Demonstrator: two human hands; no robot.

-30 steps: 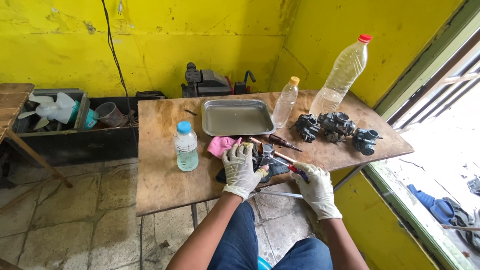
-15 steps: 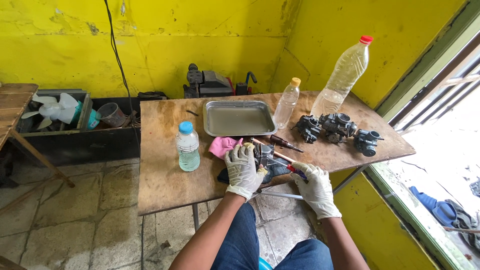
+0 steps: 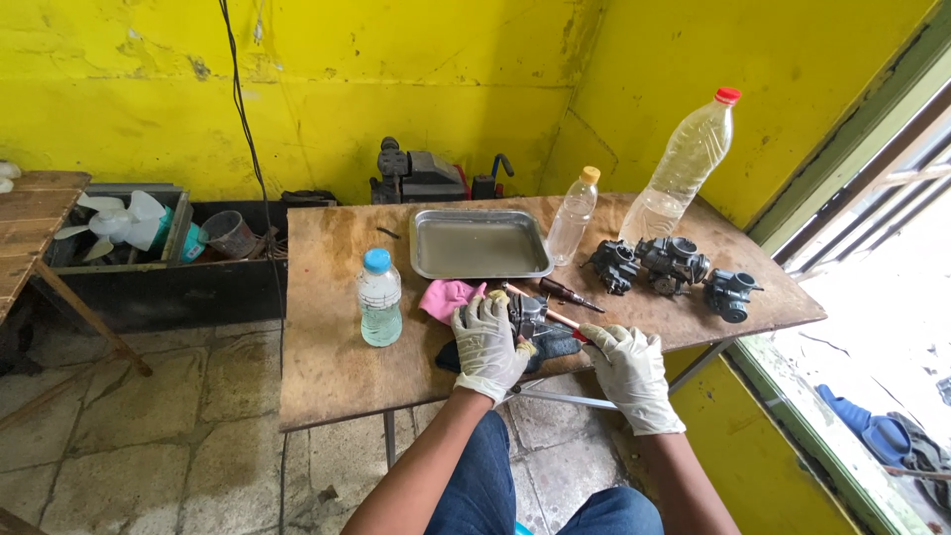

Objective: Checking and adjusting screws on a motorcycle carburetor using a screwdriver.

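carburetor [image 3: 530, 315] at table's [image 3: 327, 376] near edge, on dark cloth [image 3: 555, 345], gripped from the left by gloved left hand [image 3: 487, 345], fingers curled over it. gloved right hand [image 3: 630, 372] closed around screwdriver [image 3: 557, 317], tip at carburetor. beside: pink rag [image 3: 446, 296], tray [image 3: 479, 243], bottle [image 3: 380, 297].

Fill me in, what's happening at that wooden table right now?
A person in pale work gloves sits at the wooden table. The left hand steadies a small dark engine part near the front edge, while the right hand works a screwdriver against it. A pink rag lies beside the part. Farther back sit a metal tray, three plastic bottles and three more dark engine parts.
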